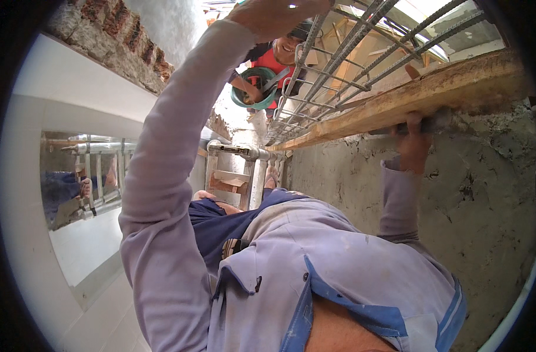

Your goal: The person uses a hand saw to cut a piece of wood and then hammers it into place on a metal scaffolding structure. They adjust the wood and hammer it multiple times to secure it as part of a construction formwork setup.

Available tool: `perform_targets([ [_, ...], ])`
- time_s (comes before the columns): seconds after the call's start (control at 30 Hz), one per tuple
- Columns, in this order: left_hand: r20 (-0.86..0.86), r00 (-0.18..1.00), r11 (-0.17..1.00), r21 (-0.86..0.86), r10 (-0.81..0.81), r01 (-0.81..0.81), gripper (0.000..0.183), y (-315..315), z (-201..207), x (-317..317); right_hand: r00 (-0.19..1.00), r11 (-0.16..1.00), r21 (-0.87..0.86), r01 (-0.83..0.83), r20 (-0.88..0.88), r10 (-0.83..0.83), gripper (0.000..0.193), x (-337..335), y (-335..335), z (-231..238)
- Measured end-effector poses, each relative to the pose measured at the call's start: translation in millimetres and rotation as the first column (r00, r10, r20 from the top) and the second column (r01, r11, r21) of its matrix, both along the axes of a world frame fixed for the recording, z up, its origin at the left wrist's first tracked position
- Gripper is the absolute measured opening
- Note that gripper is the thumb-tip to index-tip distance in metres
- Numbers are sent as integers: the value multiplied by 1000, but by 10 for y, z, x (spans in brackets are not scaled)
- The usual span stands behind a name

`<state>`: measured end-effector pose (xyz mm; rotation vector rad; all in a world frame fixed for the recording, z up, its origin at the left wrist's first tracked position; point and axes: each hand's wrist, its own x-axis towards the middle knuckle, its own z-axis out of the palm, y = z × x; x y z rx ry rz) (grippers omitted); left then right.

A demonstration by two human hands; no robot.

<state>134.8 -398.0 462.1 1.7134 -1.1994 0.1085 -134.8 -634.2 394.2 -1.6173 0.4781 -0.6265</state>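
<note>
My left hand (280, 16) is raised at the top edge of the view, close to the steel rebar cage (344, 64). Its fingers are cut off by the frame, so what they hold cannot be made out. On the right, my right hand (413, 146) reaches up from below to a long wooden board (420, 102) along the wall top. It grips the board's lower edge, and a fingertip shows above it. A dark object beside that hand is too unclear to name. The rebar cage runs along the board's far side.
Below, a co-worker in red holds a green bucket (240, 98) with a flat grey blade-like tool over it. A ladder (244, 176) stands by my legs. Rough cement wall (473, 223) lies right; a white wall with a window (83, 182) and broken brickwork (121, 35) lie left.
</note>
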Motion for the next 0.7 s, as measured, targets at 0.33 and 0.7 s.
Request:
perform_targets([
  [0.33, -464, 882, 881, 378, -84, 283, 36, 1381, -258, -619, 984, 996, 77, -54, 172, 40, 40, 245, 43, 243],
  [0.7, -638, 709, 800, 573, 300, 177, 52, 1821, -1525, -663, 975, 985, 5, -174, 142, 171, 65, 299, -201, 95],
])
